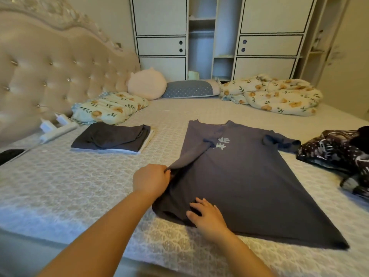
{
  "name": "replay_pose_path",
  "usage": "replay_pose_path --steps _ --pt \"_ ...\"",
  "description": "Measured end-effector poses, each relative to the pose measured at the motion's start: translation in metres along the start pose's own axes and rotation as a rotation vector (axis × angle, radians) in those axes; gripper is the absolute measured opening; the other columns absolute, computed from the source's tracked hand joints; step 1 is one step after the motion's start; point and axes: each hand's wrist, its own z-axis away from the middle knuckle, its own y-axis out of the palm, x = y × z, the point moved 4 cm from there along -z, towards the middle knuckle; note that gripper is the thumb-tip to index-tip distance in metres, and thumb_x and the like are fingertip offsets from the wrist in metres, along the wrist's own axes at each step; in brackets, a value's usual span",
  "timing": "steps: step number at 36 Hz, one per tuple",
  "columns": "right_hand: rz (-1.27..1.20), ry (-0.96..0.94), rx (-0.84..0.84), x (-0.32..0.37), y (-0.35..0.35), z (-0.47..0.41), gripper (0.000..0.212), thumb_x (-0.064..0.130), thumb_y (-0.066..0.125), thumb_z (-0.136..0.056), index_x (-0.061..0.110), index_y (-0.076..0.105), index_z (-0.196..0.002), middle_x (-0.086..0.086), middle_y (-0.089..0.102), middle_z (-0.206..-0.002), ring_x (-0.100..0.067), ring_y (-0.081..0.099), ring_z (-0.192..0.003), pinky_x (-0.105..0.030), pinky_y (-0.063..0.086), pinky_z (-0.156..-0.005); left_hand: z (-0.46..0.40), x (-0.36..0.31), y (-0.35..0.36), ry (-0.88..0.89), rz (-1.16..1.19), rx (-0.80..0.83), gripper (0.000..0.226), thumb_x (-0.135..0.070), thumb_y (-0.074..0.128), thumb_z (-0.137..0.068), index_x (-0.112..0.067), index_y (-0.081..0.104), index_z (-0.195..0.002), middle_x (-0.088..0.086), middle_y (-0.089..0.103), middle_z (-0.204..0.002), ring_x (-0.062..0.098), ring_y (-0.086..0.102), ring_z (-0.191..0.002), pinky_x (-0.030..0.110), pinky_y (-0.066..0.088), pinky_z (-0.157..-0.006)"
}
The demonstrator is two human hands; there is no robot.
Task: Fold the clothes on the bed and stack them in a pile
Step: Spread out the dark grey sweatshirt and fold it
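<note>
Dark T-shirt spread on the bed, its left side folded inward.

The left hand pinches the folded-over edge of the shirt, fingers curled round the cloth; the right hand lies flat on the hem near the bed's edge, fingers spread, gripping nothing. One folded pile sits to the left, one patterned garment crumpled at right. Two floral bundles and two pillows lie beyond.

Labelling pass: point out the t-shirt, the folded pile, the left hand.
t-shirt (249, 182): head view, chest fabric.
folded pile (111, 137): head view, top garment.
left hand (150, 179): head view, back of hand.
</note>
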Motion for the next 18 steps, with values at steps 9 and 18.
replay_pose_path --steps 9,18 --pt "-0.705 0.243 -0.142 -0.009 -0.028 -0.004 0.029 0.025 0.04 -0.102 0.017 0.06 -0.122 -0.001 0.061 -0.121 -0.011 0.057 -0.098 -0.018 0.044 -0.071 0.032 -0.022 0.045 -0.128 0.58 0.569 0.054 -0.057 0.029 -0.098 -0.021 0.069 -0.088 -0.005 0.066 -0.072 0.011 0.062 -0.072 0.024 0.044 -0.073" --pt "-0.426 0.421 -0.198 -0.003 -0.035 -0.032 0.036 0.05 0.046 -0.094 0.018 0.062 -0.094 -0.003 0.059 -0.101 -0.023 0.055 -0.089 -0.032 0.039 -0.072 0.053 0.01 0.084 0.283 0.12 0.418 0.08 -0.077 0.051 -0.073 -0.042 0.035 -0.143 -0.016 0.025 -0.143 0.009 0.024 -0.131 0.029 0.03 -0.105"
